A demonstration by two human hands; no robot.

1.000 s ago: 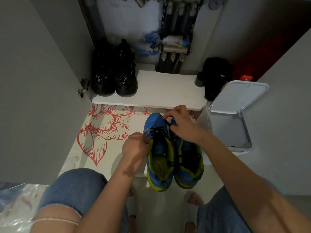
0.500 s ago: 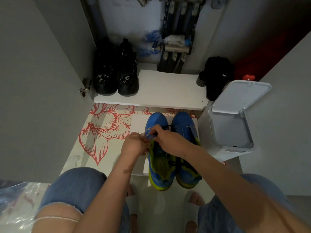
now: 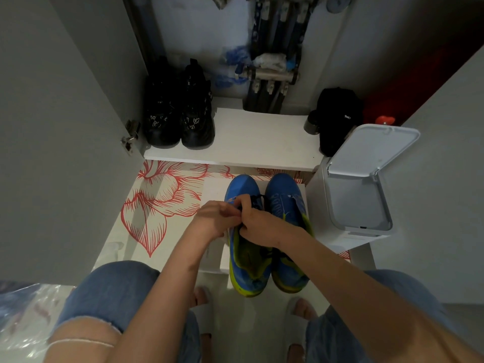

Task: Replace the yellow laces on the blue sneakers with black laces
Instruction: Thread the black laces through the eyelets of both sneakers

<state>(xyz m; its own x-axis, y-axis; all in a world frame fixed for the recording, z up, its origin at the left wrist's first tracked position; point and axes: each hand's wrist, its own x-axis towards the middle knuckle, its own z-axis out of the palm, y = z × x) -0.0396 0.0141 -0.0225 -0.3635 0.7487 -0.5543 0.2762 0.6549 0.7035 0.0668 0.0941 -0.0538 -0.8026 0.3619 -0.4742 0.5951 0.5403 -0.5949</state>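
**Both grips meet at the lacing of the left blue sneaker**

Crouches over the blue sneakers (image 3: 285,205), set side by side and touching, toes pointing away, on a white box (image 3: 212,189) directly beneath the grips. Works on the left sneaker (image 3: 246,268), with both grips meeting over its forefoot lacing. Pinches a black lace (image 3: 258,197) in the right grip (image 3: 259,224), fingers curled tight, the lace showing just past the fingertips. Curls the left grip (image 3: 217,218) narrow too, knuckles against the right grip's fingers. Cannot tell what that one pinches, with its fingertips hidden where the two grips meet. More black lacing between the two sneakers, just nearer than the right grip, beside the wrist.

Left of the left grip, a floor mat (image 3: 162,203) printed with red flowers. Beyond both grips, a white shelf (image 3: 262,137) inside an open cupboard. At its left end a pair of black shoes (image 3: 178,116), at its right end a black fabric item (image 3: 337,113) with a small metal cylinder (image 3: 311,125) beside it, and pipes (image 3: 272,74) at the back. Right of the right grip, just beside the right sneaker, a white bin (image 3: 315,205) with its lid (image 3: 372,150) raised. Nearer than the grips, denim-clad knees (image 3: 115,292) and feet in pale slippers (image 3: 205,310). Well off to the left, a clear plastic bag (image 3: 21,318).
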